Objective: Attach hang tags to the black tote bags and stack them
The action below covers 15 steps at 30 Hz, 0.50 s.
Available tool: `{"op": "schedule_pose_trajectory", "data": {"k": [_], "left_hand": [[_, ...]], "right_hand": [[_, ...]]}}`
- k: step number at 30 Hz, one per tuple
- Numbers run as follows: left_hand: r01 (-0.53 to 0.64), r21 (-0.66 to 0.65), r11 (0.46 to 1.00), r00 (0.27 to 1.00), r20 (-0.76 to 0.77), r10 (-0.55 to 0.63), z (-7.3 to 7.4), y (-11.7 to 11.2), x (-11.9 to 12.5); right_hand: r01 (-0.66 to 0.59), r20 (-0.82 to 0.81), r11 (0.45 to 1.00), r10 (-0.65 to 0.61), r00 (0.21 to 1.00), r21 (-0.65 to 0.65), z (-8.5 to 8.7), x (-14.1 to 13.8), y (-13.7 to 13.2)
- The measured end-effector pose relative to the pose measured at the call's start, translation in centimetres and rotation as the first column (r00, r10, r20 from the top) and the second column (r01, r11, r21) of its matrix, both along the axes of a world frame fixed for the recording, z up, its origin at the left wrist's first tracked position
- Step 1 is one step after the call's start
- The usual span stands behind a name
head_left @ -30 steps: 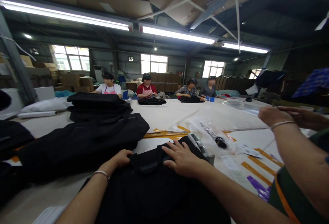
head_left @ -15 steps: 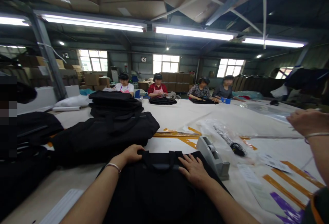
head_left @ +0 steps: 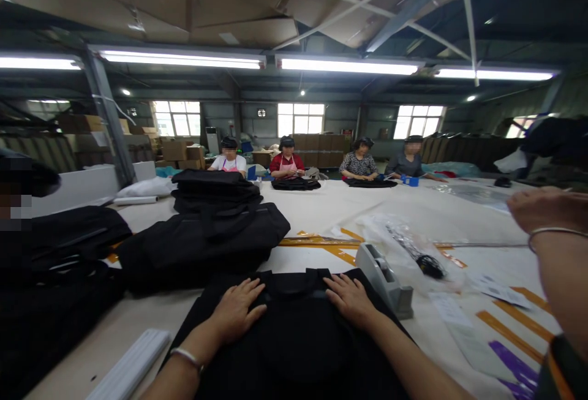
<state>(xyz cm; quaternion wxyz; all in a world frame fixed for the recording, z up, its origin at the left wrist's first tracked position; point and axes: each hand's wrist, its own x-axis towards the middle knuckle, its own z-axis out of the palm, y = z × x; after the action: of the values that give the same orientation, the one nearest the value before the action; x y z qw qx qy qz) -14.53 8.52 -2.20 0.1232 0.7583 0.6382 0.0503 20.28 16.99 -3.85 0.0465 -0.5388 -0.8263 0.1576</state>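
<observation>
A black fabric bag (head_left: 298,339) with short handles lies flat on the white table (head_left: 316,207) right in front of me. My left hand (head_left: 239,311) rests on its upper left part, palm down, fingers stretched out. On the upper right part lies my right hand (head_left: 351,302), also flat with the fingers spread. Between the two hands the bag's handle strap (head_left: 291,283) shows near the top edge. A grey tape dispenser (head_left: 383,280) stands just beyond the right hand, close to the bag's edge.
Black bags (head_left: 206,247) are piled at the left. Orange tape strips (head_left: 514,332), a clear plastic bag (head_left: 399,241) and a white bundle (head_left: 131,366) lie about. Another person's hand (head_left: 544,210) is raised at the right. Several co-workers sit across the table.
My left hand has moved from the bag's top edge down onto its surface, and its fingers have flattened out. My right hand stays nearly in place. The handle strap lies flatter.
</observation>
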Motion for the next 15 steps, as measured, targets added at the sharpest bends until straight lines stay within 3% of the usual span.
{"op": "schedule_pose_trajectory", "data": {"k": [6, 10, 13, 15], "left_hand": [[0.059, 0.079, 0.995, 0.997, -0.050, -0.055, 1.5, 2.0, -0.4], [0.116, 0.245, 0.963, 0.993, -0.005, -0.118, 2.5, 5.0, 0.8], [0.173, 0.343, 0.923, 0.978, 0.049, -0.202, 1.6, 6.6, 2.9], [0.191, 0.335, 0.923, 0.977, 0.029, -0.213, -0.5, 7.2, 4.0]], "right_hand": [[0.008, -0.057, 1.000, -0.008, 0.998, 0.006, 1.3, 0.8, -0.9], [0.002, -0.090, 1.000, -0.002, 0.996, 0.002, 1.7, 1.7, -0.7], [0.017, -0.117, 1.000, -0.017, 0.993, -0.002, 1.7, 2.2, -0.5], [0.024, -0.134, 1.000, -0.024, 0.991, 0.000, 1.6, 2.4, -0.4]]}}
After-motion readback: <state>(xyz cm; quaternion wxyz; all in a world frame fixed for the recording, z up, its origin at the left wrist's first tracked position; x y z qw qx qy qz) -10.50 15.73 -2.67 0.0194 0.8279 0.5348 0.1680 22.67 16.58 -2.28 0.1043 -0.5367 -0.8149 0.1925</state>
